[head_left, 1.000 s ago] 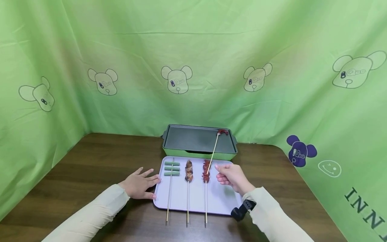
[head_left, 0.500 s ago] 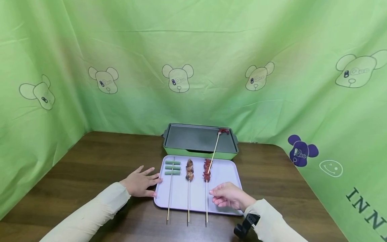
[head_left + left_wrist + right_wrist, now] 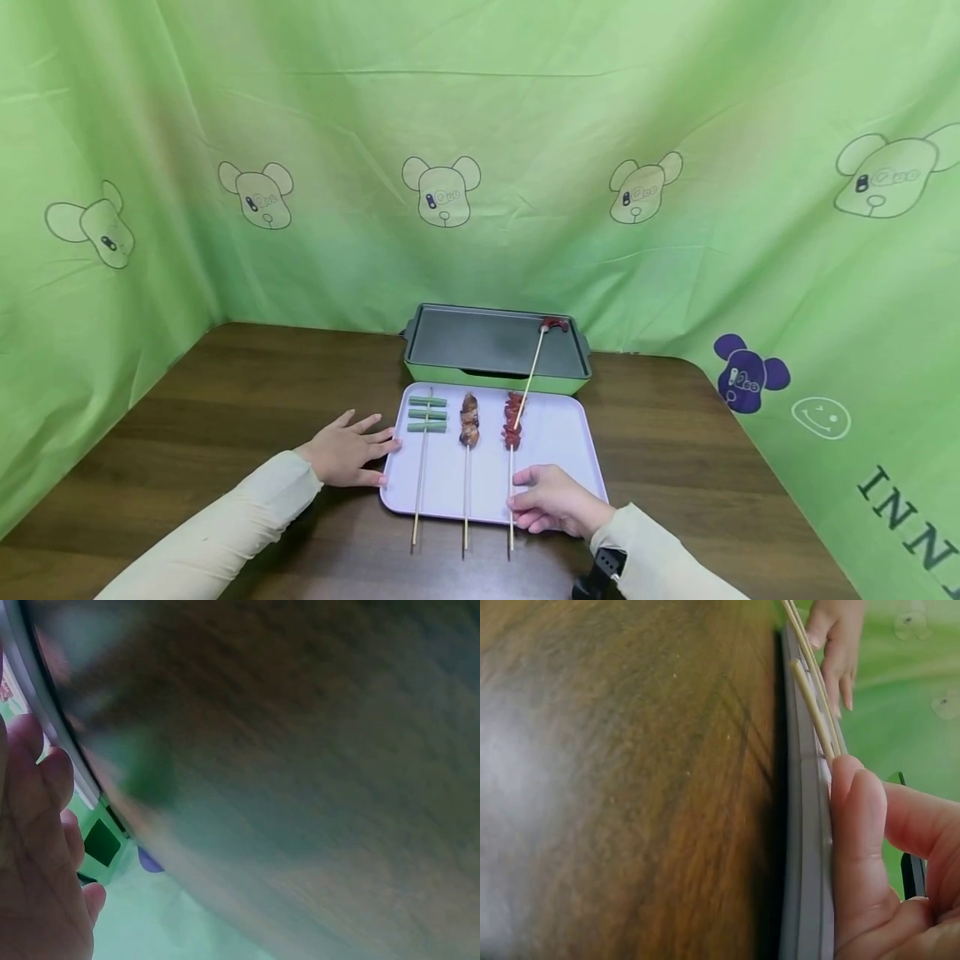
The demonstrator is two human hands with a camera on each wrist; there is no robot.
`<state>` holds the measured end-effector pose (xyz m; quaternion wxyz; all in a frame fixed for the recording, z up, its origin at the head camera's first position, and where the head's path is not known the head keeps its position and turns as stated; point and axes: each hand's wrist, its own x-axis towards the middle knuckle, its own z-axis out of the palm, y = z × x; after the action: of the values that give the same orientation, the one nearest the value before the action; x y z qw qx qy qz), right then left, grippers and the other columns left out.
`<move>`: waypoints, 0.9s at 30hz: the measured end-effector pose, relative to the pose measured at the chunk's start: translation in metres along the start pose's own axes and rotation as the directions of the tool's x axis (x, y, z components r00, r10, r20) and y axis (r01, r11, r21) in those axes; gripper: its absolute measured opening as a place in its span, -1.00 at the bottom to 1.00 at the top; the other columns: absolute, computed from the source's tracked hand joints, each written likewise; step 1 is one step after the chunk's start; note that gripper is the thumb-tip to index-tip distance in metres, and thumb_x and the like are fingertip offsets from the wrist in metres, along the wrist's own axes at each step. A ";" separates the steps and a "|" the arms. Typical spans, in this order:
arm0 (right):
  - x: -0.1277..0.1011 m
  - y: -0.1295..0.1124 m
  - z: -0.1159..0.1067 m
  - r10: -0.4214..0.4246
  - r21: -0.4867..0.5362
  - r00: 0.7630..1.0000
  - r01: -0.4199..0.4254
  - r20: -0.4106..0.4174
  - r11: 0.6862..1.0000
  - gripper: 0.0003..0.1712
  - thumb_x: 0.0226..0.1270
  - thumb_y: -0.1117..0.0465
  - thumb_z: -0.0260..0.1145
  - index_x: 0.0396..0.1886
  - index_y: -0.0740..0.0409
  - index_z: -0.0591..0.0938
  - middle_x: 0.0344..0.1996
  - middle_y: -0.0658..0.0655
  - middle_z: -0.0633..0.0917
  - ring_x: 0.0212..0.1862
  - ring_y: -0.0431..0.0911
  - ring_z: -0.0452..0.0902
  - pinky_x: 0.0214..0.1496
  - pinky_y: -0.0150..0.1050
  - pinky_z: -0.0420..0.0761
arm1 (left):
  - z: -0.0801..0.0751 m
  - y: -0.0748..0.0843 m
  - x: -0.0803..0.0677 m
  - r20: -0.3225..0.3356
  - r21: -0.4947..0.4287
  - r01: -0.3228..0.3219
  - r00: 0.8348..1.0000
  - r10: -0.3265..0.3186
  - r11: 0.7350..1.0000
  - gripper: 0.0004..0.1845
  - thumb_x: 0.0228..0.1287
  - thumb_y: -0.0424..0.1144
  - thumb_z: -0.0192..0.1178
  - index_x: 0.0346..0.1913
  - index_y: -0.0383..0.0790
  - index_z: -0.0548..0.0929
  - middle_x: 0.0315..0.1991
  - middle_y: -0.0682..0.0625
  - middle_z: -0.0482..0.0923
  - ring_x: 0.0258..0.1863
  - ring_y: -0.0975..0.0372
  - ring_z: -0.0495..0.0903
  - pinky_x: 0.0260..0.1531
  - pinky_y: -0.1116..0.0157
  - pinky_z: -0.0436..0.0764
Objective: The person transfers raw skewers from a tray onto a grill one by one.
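Touching the red skewer (image 3: 512,440) that points straight away from me, at the front edge of the tray (image 3: 562,437), my right hand (image 3: 557,502), nearer than my spread left hand (image 3: 349,452), maybe pinches it, but I can't tell.

Large dark capitals, "INN" with a further letter cut off by the frame's edge, run slantwise down the right side of the green curtain (image 3: 525,108). Small lettering, perhaps "Qee", marks the purple mouse-eared head (image 3: 753,367) above a winking smiley face (image 3: 821,417).
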<state>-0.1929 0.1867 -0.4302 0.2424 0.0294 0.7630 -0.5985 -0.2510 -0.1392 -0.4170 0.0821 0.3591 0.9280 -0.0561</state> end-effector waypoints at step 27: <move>-0.006 0.003 0.002 -0.026 0.076 0.997 0.032 -0.079 0.997 -0.61 0.09 0.52 0.23 -0.05 0.50 0.39 -0.68 0.07 0.60 -0.69 -0.27 0.53 -0.67 -0.49 0.47 | 0.002 -0.001 -0.001 -0.005 -0.080 0.008 1.000 -0.009 0.997 -0.32 0.31 0.21 0.04 0.39 -0.06 0.38 0.38 -0.02 0.30 0.42 -0.07 0.11 0.31 -0.18 0.01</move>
<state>-0.1856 0.1869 -0.4313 0.2026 0.0510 0.7485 -0.6293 -0.2501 -0.1408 -0.4191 0.0935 0.3517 0.9312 -0.0183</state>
